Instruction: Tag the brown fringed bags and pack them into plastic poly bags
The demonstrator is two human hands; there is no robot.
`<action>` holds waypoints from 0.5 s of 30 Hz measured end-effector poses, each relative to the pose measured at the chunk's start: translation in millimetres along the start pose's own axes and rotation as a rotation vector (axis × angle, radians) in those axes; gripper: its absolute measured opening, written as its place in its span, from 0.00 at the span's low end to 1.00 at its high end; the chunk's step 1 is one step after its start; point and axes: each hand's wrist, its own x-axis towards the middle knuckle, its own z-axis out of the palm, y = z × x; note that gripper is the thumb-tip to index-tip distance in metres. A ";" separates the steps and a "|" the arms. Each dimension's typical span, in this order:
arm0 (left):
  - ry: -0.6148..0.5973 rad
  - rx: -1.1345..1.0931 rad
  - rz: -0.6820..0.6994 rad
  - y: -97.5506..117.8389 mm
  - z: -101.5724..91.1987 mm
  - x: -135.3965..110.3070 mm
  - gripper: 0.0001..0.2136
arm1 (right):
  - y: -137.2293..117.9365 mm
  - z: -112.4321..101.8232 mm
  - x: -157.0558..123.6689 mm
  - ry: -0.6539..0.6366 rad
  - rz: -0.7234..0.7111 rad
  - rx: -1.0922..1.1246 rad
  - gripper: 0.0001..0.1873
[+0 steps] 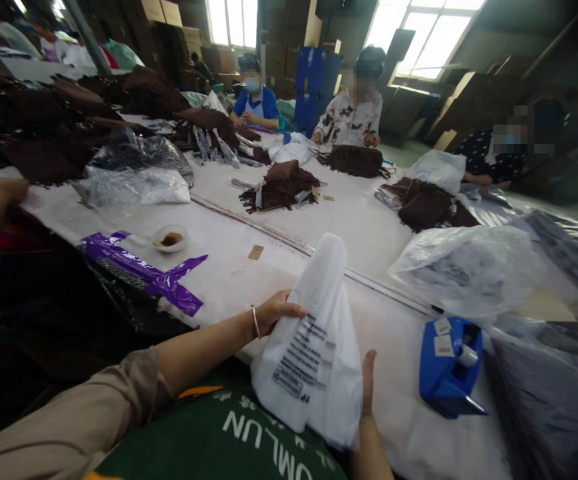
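A white plastic bag point(319, 360) with dark printed text stands up in front of me, its narrow end pointing away over the table. My left hand point(275, 312) pinches its left side, the thumb lying on the front near the print. Along the bag's right edge is my right hand point(369, 381), its thumb stretched straight up and not pressed on the plastic. The other fingers of that hand are hidden behind the bag. What the bag contains, if anything, does not show.
A blue tape dispenser point(449, 367) stands at right beside clear plastic bags point(469, 270). Purple tape strips point(143, 270), a small dish point(169, 239) and a tag point(255, 252) lie left. Brown fringed textiles point(289, 183) lie across the table; co-workers point(353, 110) sit opposite.
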 end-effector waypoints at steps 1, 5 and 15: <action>-0.008 0.014 -0.002 1.7 -0.3 -1.6 0.22 | -3.0 1.1 0.1 -0.061 0.048 0.061 0.47; -0.041 0.089 -0.010 9.7 -7.5 -5.5 0.23 | -23.7 3.0 11.5 -0.203 0.172 0.204 0.32; 0.053 0.820 0.350 112.5 -42.7 8.9 0.21 | -153.4 -86.1 33.1 0.089 -0.519 -0.433 0.15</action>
